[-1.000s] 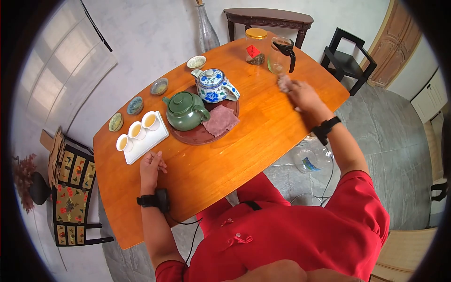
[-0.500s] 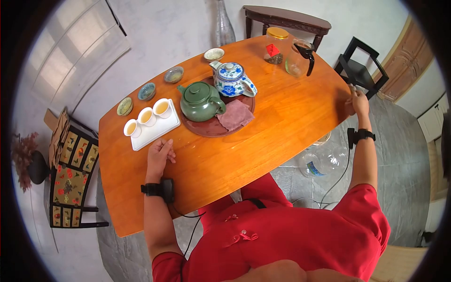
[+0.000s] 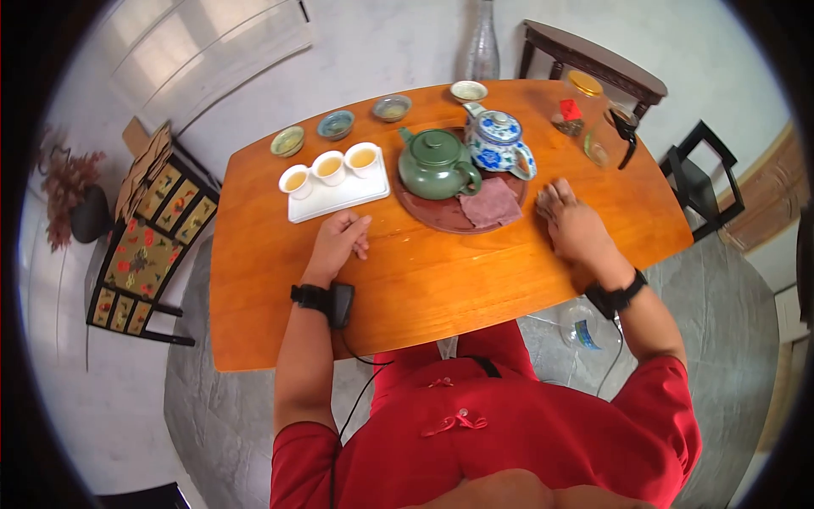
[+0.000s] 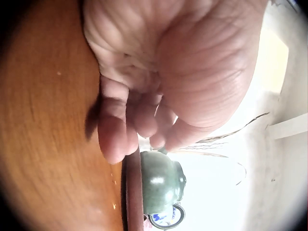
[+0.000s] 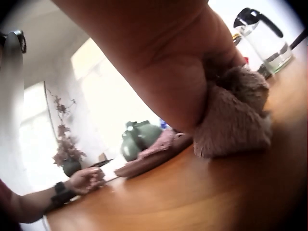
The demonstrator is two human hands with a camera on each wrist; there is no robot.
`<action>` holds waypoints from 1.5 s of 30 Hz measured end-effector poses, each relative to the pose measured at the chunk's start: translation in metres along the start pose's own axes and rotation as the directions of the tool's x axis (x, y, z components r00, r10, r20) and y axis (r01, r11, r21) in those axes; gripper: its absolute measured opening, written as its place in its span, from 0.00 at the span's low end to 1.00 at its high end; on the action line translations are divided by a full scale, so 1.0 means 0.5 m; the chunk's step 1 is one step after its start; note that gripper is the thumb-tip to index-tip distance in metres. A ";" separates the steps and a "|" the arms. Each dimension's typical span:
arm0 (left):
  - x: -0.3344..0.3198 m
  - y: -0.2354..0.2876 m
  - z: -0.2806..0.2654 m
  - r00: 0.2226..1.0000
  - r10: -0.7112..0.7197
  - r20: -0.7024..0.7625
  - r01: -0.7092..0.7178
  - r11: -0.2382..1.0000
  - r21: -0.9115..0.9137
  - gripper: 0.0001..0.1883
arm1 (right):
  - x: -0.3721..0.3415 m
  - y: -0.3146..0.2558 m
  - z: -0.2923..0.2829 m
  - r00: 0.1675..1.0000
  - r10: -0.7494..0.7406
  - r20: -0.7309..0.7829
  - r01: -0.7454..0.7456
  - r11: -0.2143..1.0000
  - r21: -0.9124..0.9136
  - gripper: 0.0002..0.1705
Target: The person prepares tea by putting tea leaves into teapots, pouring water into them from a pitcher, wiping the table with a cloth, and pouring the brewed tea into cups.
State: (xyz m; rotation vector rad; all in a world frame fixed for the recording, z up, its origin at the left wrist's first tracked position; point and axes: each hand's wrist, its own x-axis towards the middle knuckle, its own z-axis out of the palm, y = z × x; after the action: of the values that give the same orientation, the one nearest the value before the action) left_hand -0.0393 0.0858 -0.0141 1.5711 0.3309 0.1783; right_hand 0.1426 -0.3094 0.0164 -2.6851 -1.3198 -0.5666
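Probably for firm contact, the right hand (image 3: 581, 233) grips a bunched, fluffy mauve-brown cloth (image 5: 233, 125) against the orange wooden table (image 3: 424, 293); the left hand (image 3: 339, 242) is loosely curled, empty, near the white rectangular tray (image 3: 337, 202).

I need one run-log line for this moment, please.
right hand: holds cloth against table | left hand: idle, empty | green teapot: on round tray
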 end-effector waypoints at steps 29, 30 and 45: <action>-0.002 0.010 0.004 0.998 -0.051 0.024 0.049 0.994 0.097 0.15 | 0.054 -0.302 -0.063 0.873 -0.466 0.147 0.141 0.528 0.837 0.24; -0.002 0.009 0.003 0.998 -0.053 0.023 0.050 0.994 0.097 0.15 | 0.037 -0.290 -0.065 0.931 -0.356 0.081 0.137 0.547 0.826 0.23; -0.162 0.115 0.159 0.803 0.444 0.399 -0.595 0.550 0.586 0.21 | -0.103 -0.229 -0.006 0.950 0.235 -0.206 -0.116 0.877 0.465 0.07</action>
State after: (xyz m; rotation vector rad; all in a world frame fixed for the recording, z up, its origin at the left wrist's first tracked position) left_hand -0.0848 -0.0151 0.0481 2.4062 -0.3145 0.3867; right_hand 0.0240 -0.2776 -0.0085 -2.2327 -0.9760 -0.4940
